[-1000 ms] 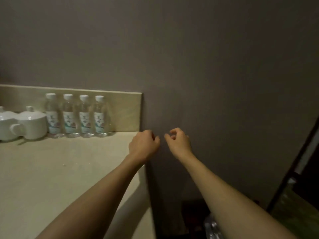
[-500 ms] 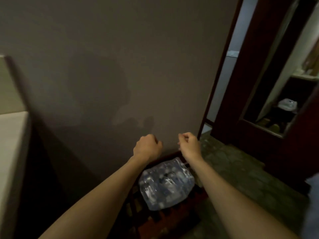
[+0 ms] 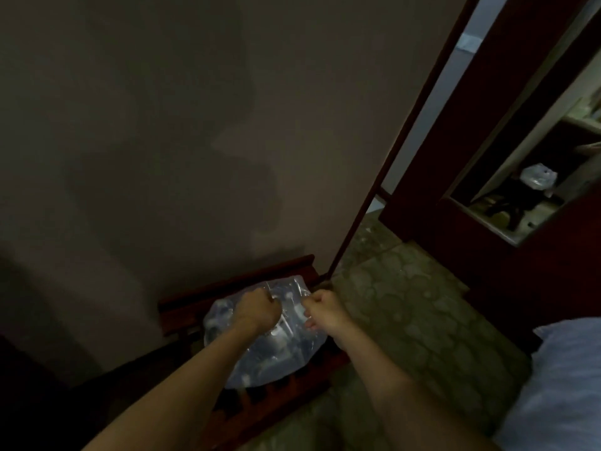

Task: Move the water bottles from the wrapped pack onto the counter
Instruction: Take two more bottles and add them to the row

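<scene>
Below, wrapped pack [image 3: 276, 353] of bottles, dark rack [image 3: 234, 288]

One head-worn camera is looking steeply down and forward along both forearms, close above the wrapped pack [image 3: 260, 346] on a low wooden rack [image 3: 234, 288], taking in the wall ahead and tiled floor [image 3: 406, 320] to the right.

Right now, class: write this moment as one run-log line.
stage: reaching pack | left hand: curled, over wrapped pack | right hand: at wrap's right edge, grip unclear | pack: on dark wooden rack | counter: out of view
</scene>
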A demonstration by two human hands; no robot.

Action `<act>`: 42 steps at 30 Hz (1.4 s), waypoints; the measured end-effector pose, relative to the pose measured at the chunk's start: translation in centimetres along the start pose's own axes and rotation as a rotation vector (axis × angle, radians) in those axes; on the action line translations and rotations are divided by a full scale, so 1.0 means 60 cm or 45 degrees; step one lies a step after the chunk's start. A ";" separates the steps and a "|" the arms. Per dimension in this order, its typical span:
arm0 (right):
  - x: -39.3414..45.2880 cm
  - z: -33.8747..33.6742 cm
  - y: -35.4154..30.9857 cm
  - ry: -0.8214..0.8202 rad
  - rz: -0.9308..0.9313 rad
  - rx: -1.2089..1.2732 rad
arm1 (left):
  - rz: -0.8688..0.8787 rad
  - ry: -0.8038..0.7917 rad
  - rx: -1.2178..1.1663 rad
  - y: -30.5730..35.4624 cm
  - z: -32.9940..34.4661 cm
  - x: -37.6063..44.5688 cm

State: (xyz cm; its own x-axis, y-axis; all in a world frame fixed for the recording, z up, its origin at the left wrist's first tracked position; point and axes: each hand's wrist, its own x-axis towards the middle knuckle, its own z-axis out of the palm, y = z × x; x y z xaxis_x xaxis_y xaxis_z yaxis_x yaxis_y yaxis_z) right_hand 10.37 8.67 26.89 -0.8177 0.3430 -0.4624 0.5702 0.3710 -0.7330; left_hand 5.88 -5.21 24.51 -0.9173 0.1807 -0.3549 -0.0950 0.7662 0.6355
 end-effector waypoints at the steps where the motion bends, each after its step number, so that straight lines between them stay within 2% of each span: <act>1: 0.021 0.000 0.005 -0.044 0.023 -0.007 | -0.009 -0.034 0.027 -0.003 0.011 0.017; 5: 0.092 0.013 0.026 -0.168 0.115 -0.016 | -0.080 -0.078 -0.009 -0.018 0.046 0.067; 17: 0.279 0.109 0.110 -0.575 0.224 -0.346 | -0.435 -0.304 -0.281 -0.078 0.141 0.176; 21: 0.342 0.148 0.145 -0.767 0.213 -0.490 | -0.564 -0.277 -0.388 -0.096 0.181 0.210; 27: 0.404 0.190 0.218 -0.940 0.281 -0.786 | -0.692 -0.194 -0.524 -0.110 0.258 0.264; 31: 0.432 0.206 0.253 -0.844 0.304 -0.751 | -0.922 -0.259 -0.367 -0.129 0.298 0.286; 34: 0.452 0.222 0.271 -0.850 0.409 -0.755 | -0.994 -0.247 -0.228 -0.142 0.318 0.294; 37: 0.469 0.243 0.279 -0.789 0.419 -0.740 | -0.974 -0.051 -0.117 -0.151 0.336 0.299; 40: 0.476 0.256 0.281 -0.719 0.335 -0.738 | -1.061 0.166 -0.114 -0.149 0.350 0.297; 42: 0.480 0.258 0.283 -0.726 0.346 -0.708 | -1.095 0.227 -0.047 -0.151 0.357 0.294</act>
State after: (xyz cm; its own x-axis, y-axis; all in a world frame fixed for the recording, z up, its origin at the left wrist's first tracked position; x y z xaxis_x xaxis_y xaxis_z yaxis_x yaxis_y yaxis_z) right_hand -4.72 11.48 -6.57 -0.4760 0.0486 -0.8781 0.5869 0.7611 -0.2760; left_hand -1.17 4.26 -2.18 -0.5687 -0.5513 -0.6105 -0.7904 0.5717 0.2200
